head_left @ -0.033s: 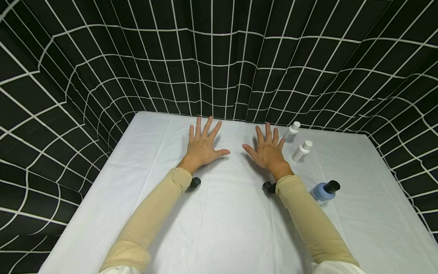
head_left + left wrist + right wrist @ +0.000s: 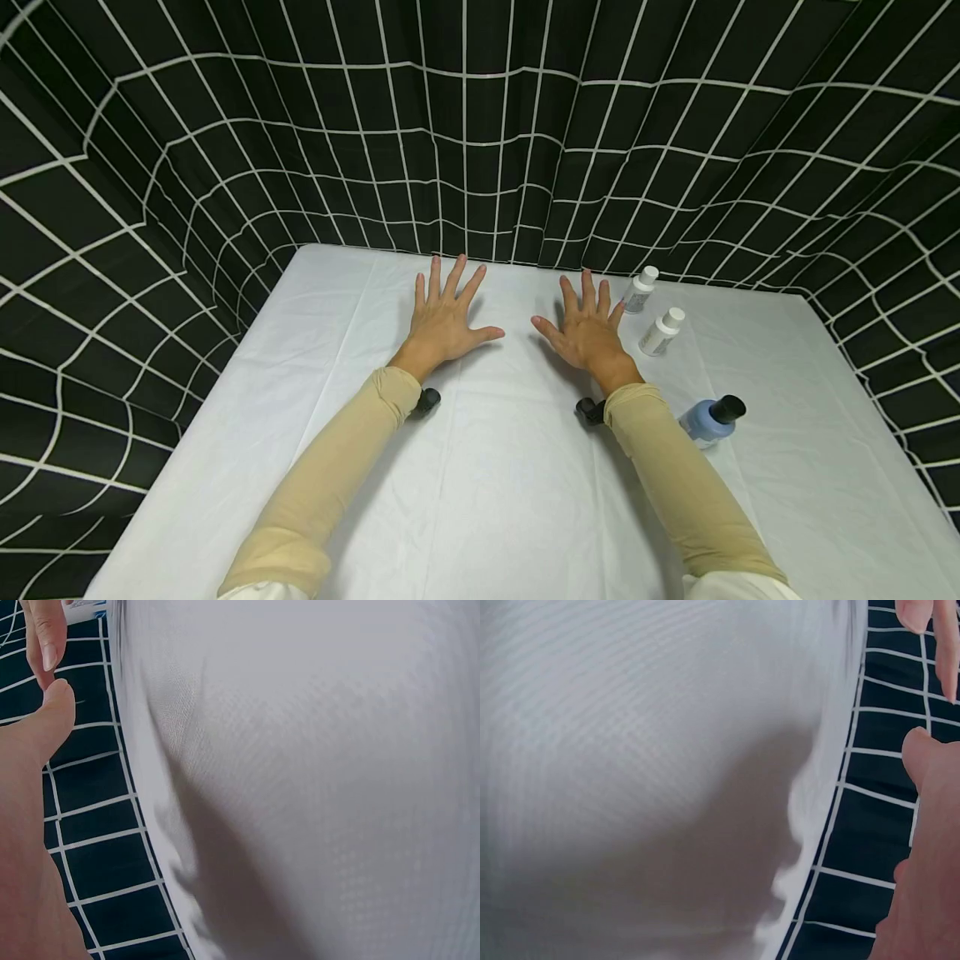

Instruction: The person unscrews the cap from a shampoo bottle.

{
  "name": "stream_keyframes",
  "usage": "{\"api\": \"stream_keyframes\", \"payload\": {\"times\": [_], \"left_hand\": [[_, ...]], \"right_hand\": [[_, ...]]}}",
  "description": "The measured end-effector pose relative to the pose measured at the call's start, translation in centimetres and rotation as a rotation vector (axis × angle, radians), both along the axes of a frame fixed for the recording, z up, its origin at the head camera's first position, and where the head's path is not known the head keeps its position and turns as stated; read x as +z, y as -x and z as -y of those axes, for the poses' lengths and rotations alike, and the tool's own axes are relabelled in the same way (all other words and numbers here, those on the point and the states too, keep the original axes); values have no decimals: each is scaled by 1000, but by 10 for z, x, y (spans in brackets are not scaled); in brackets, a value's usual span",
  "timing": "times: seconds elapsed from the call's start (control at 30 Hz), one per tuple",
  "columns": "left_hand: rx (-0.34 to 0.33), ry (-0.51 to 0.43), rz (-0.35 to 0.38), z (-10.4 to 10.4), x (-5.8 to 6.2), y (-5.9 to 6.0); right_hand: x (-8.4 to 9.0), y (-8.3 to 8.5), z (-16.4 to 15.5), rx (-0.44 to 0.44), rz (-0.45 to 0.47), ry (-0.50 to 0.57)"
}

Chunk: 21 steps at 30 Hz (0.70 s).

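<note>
Both hands lie flat, palms down, on the white tablecloth, fingers straight and spread, grasping nothing. The left hand sits apart from the right hand. Just beside the right hand's fingers stand two small white bottles, and a blue bottle with a black cap lies near the right forearm. A black grid curtain hangs behind the table.

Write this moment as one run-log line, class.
left hand: open, flat on white tablecloth | right hand: open, flat | nearest: two small white bottles | blue black-capped bottle: beside right sleeve
</note>
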<state>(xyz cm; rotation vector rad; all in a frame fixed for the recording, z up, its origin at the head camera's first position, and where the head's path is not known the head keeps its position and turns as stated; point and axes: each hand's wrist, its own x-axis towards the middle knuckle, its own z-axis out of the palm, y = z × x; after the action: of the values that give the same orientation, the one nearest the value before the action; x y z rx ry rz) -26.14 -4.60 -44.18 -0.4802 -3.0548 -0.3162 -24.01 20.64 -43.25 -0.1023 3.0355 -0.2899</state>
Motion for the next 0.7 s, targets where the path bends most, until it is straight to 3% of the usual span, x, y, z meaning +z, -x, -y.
{"api": "stream_keyframes", "payload": {"times": [0.7], "left_hand": [[-36,-34,5,-10,9,-8]], "right_hand": [[7,-7,-5,27,14,58]]}}
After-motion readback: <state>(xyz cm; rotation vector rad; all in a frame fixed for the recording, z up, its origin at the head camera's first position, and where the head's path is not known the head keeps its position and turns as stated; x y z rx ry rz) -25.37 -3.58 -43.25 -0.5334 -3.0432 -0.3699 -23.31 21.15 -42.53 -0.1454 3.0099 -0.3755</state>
